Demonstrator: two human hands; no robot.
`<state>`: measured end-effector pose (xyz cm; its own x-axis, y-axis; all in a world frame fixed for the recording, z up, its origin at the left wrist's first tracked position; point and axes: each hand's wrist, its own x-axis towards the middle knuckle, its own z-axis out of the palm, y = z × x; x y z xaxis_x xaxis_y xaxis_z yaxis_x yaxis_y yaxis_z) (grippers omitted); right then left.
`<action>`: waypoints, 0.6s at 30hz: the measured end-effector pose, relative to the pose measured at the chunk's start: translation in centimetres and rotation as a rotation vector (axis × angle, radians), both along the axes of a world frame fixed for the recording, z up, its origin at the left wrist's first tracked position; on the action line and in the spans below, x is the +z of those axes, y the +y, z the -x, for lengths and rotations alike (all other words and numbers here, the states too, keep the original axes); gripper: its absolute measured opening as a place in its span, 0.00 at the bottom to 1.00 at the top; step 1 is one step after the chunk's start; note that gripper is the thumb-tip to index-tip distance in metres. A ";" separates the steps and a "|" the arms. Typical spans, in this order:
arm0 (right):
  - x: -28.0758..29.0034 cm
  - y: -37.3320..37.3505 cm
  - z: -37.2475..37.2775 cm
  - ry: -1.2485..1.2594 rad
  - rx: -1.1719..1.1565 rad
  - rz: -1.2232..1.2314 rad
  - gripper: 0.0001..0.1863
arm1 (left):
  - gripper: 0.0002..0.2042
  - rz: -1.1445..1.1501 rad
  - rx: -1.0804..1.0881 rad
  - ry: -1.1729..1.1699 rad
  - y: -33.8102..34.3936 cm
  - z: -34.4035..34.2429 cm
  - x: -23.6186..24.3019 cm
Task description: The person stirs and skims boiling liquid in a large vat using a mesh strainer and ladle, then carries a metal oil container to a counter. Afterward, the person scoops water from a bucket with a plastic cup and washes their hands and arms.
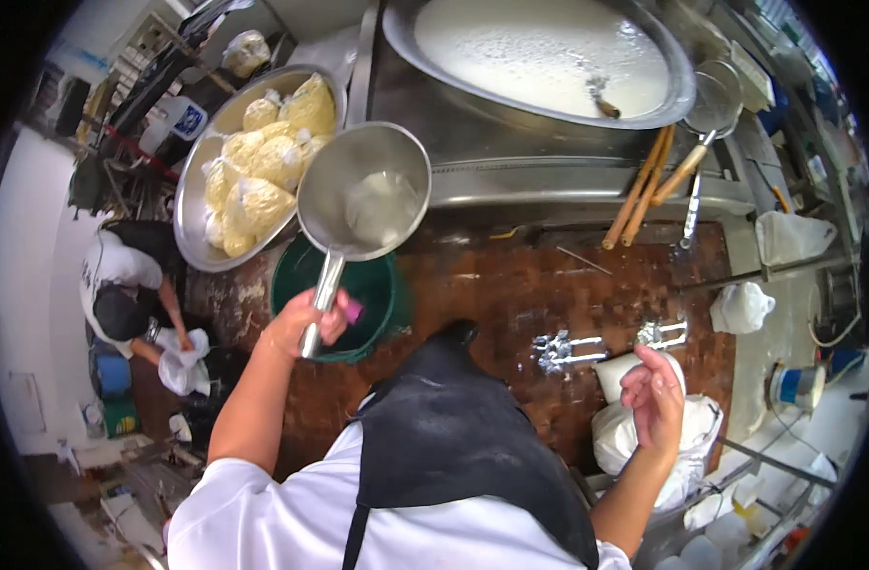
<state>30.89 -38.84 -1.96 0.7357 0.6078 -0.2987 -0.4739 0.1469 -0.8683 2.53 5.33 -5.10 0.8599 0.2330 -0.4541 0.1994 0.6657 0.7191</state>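
Note:
My left hand [313, 321] grips the metal handle of a deep steel scoop [320, 199], whose bowl holds a little pale, cloudy matter. A small purple object [353, 312] shows by my left fingers. The scoop is over the edge of a green bucket [377, 304] and beside a steel basin [189, 218] of bags of pale yellow food [258, 195]. My right hand [651, 399] is empty and open, fingers loosely curved, above white bags [658, 465] on the right.
A large vat of white liquid [539, 52] sits on the steel counter [472, 152]. A strainer [715, 100] and wooden rods [643, 190] lean at its right. A co-worker [121, 285] bends at the left with a white bag [182, 370]. The brown floor [510, 275] is wet.

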 end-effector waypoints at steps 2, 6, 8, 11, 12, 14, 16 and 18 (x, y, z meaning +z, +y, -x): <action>-1.1 0.7 -0.2 0.039 0.030 0.001 0.26 | 0.17 0.031 -0.029 0.086 -1.8 4.5 0.5; -2.6 3.0 -0.8 0.061 0.153 0.105 0.23 | 0.17 0.177 -0.015 0.324 -4.2 12.4 -0.7; -3.0 4.2 -1.0 0.051 0.195 0.186 0.24 | 0.14 0.223 0.030 0.474 -4.5 13.5 -2.8; -3.5 6.0 -1.2 0.040 0.242 0.292 0.22 | 0.10 -0.089 0.081 0.712 -4.3 13.1 -9.6; -3.6 6.6 -1.2 0.035 0.260 0.344 0.22 | 0.08 -0.204 0.084 0.725 -3.6 13.1 -12.4; -3.3 7.5 -1.0 0.042 0.288 0.382 0.19 | 0.07 -0.398 -0.069 0.978 -0.5 13.5 -18.7; -3.6 7.8 -0.8 0.001 0.300 0.504 0.19 | 0.10 -0.528 -0.080 1.016 2.1 12.1 -22.0; -3.7 7.5 -0.5 0.001 0.280 0.577 0.20 | 0.07 -0.502 -0.106 1.129 4.3 8.9 -23.2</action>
<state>31.39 -31.39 -5.62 0.5720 0.5178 -0.6361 -0.4275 -0.4736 -0.7700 -6.39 9.64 -28.33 0.0703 0.5483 -0.8334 0.9087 0.3093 0.2802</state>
